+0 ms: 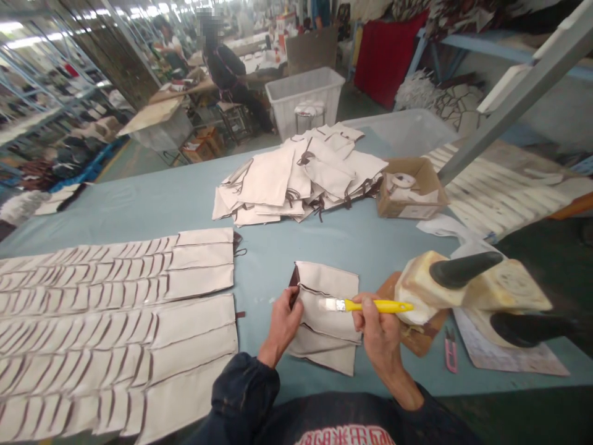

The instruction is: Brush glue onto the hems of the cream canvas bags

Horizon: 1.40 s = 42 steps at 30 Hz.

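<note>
Floor point(136, 153): green. Strip lights point(28, 42): lit, mounted overhead in rows. Table point(155, 117): board-topped, placed at mid-left. Stool point(235, 120): occupied by a seated person point(227, 67). White plastic bin point(303, 93): stood nearby on the floor. Red cloth point(389, 59): hung beside a blue-framed bench point(486, 44). Grey post point(512, 99): slanted, at right.

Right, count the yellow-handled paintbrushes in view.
1. The yellow-handled paintbrush is in the right hand, over the cream fabric pieces. Others could be hidden.

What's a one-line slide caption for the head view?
Right hand holds a yellow-handled brush over cream panels; left hand touches their edge, with similar panels overlapping in rows alongside.
</note>
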Motion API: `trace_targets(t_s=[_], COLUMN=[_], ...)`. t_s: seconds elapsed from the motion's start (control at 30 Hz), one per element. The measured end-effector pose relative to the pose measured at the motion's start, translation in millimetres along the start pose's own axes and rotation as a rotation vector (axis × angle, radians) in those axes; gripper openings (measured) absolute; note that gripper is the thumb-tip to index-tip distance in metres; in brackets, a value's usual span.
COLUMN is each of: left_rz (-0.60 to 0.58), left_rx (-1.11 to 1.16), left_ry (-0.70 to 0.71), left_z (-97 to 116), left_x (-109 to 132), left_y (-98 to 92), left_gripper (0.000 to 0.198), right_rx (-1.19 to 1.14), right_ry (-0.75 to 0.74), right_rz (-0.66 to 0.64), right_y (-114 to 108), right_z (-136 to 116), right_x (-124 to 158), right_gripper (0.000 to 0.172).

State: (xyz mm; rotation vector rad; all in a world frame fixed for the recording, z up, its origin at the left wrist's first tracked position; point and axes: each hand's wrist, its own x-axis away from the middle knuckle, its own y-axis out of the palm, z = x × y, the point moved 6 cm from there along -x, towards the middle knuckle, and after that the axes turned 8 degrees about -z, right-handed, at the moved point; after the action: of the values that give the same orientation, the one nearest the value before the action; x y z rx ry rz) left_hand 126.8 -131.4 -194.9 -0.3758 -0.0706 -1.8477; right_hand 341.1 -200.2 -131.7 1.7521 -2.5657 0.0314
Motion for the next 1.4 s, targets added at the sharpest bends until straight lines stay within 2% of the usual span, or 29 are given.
trace_targets(t_s=[0.1, 0.23, 0.33, 0.43, 0.67, 0.8, 0.93, 1.0, 1.1, 1.13, 1.17, 1.3, 1.4], left_rz=[-0.088, -0.249, -0.306, -0.286, -0.158, -0.17, -0.185, -0.17, -0.132, -0.127, -0.128, -0.159, -0.165], left_rx=[0.057, 0.126, 0.126, 0.099, -0.02, -0.134, -0.16, -0.169, -0.169, -0.167, -0.164, -0.149, -0.161], left_ry=[-0.028, -0.091, -0.103, -0.08, 0.051, 0.173, 0.181, 0.179, 0.171, 0.166, 0.163, 0.163, 0.156], left_z=[6, 17, 23, 24, 31, 47, 57, 59, 60, 60, 60, 60, 59], left_x=[12, 31, 44, 53, 70, 77, 81, 82, 83, 83, 83, 83, 83], left_y=[11.8, 23.0, 26.7, 27.9, 26.4, 32.6, 38.4, 38.6, 37.2, 37.2, 37.8, 41.9, 43.6], left_gripper=[0.01, 0.013, 0.014, 0.014, 0.01, 0.02, 0.025, 0.023, 0.021, 0.021, 0.021, 0.025, 0.025], right_rx=[-0.001, 0.004, 0.026, 0.04, 0.11, 0.144, 0.2, 0.183, 0.159, 0.184, 0.226, 0.368, 0.419], right_ry=[-0.018, -0.031, -0.046, -0.069, -0.194, -0.206, -0.188, -0.202, -0.274, -0.305, -0.336, -0.478, -0.496], right_rz=[0.026, 0.05, 0.035, 0.012, 0.033, -0.08, -0.204, -0.171, 0.004, 0.02, -0.01, -0.278, -0.279], right_y=[-5, -11, -11, -10, -12, -4, -2, -9, -25, -26, -23, -1, -2], right_z=[-5, -19, -29, -36, -46, -43, -40, -44, -58, -63, -67, -74, -70], right_x=[0, 4, 9, 15, 25, 37, 47, 45, 35, 33, 31, 40, 47], right_gripper=[0.049, 0.044, 0.041, 0.038, 0.03, 0.028, 0.028, 0.029, 0.029, 0.027, 0.025, 0.021, 0.022])
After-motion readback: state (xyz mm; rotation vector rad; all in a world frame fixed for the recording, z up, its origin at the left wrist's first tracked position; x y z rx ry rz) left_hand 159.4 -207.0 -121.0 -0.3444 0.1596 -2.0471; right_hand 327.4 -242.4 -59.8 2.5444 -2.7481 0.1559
